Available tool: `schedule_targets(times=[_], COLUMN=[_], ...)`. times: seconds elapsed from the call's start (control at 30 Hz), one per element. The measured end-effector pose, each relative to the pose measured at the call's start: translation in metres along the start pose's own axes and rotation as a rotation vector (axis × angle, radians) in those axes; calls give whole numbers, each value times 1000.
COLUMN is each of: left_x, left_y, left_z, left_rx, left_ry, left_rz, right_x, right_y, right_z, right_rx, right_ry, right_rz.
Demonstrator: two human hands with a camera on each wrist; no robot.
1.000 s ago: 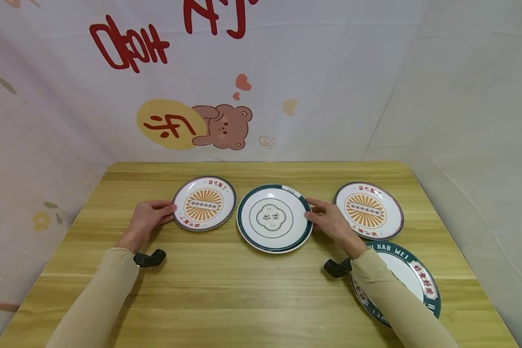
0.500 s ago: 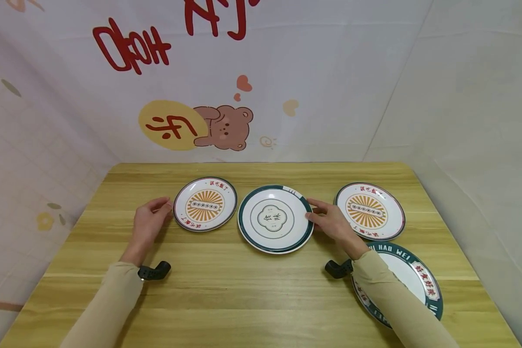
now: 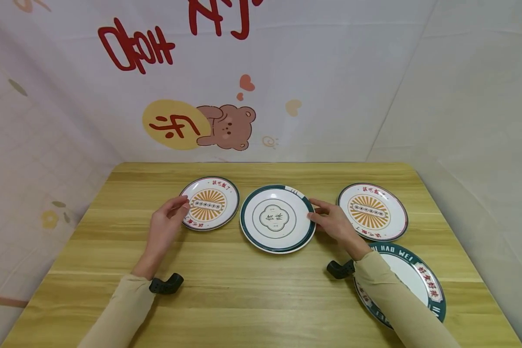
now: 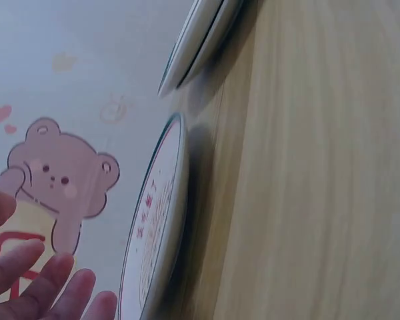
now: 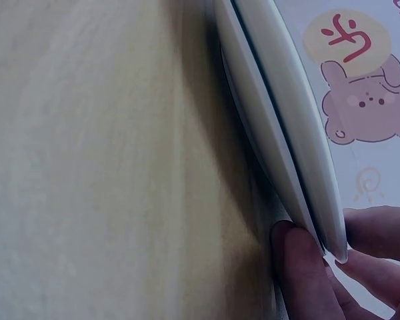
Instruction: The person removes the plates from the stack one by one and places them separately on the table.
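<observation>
Green rims the middle plate (image 3: 278, 219) (glossy white inside).

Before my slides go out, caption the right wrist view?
Right hand holds two stacked plates by their edges, bear print beyond.

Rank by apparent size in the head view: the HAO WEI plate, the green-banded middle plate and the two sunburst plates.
1. HAO WEI plate, partly hidden by the right sleeve
2. Green-banded middle plate
3. Left sunburst plate, right sunburst plate: too close to rank; the left hand hides part of one
</observation>
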State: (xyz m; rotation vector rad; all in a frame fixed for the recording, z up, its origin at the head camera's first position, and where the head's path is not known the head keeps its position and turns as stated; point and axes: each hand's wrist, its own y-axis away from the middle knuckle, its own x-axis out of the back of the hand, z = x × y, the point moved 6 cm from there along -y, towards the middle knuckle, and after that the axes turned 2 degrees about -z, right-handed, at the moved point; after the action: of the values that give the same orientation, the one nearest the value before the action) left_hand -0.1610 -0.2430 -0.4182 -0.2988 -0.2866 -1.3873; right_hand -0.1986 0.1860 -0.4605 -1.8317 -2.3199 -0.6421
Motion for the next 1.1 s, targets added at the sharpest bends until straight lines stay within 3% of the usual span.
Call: schedule_targets(times=[0.43, 0.73, 0.97, 1.1], left_x=[-41, -68, -85, -93], left_y=[19, 27, 29, 29], left_z=[17, 19, 20, 19], left_rx=[-65, -37, 11, 49], left_ry=[83, 120, 199, 265], left_rz=[-147, -229, -287, -312], right_x=[0, -2, -3, -4], right_y=[2, 4, 7, 7], right_z=[-3, -6, -11, -13], right_rx=[-2, 39, 56, 64], right_ry=[19, 33, 79, 50], right_rz=[16, 16, 14, 6])
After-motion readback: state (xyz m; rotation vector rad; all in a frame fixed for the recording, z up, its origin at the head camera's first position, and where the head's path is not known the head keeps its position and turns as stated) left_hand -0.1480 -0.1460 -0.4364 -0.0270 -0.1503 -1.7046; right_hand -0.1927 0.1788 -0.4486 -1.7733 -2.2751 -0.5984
